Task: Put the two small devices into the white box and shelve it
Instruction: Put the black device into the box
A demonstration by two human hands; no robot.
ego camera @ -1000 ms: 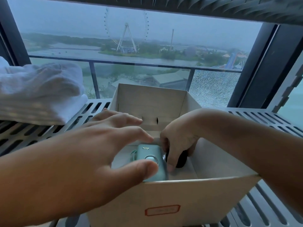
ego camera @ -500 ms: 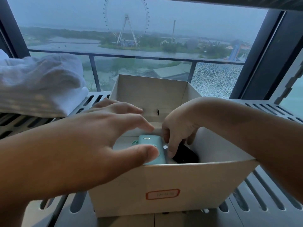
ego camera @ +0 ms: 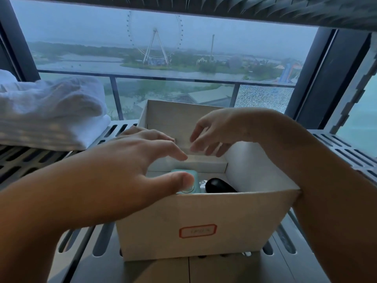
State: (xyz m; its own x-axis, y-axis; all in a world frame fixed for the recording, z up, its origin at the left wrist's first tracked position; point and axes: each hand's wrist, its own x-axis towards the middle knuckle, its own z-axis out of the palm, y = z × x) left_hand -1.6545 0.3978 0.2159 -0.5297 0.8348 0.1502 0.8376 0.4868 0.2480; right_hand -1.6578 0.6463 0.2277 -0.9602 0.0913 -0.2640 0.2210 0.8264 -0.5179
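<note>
The white box (ego camera: 204,217) stands open on a slotted metal shelf, a red label outline on its near wall. Inside on its floor lie a teal device (ego camera: 194,178), partly hidden by my thumb, and a black rounded device (ego camera: 218,185) to its right. My left hand (ego camera: 130,170) hovers over the box's left side, fingers spread, holding nothing. My right hand (ego camera: 216,131) is raised above the box's middle, fingers apart and empty, its forearm crossing the right rim.
A folded white towel (ego camera: 51,111) lies on the slotted shelf (ego camera: 30,160) to the left. An upper shelf (ego camera: 244,9) hangs overhead. Behind the box is a window with a railing. A perforated upright (ego camera: 353,84) stands at the right.
My right hand has let go of the black device and risen out of the box. My left hand has lifted slightly off the teal device. The camera has shifted.
</note>
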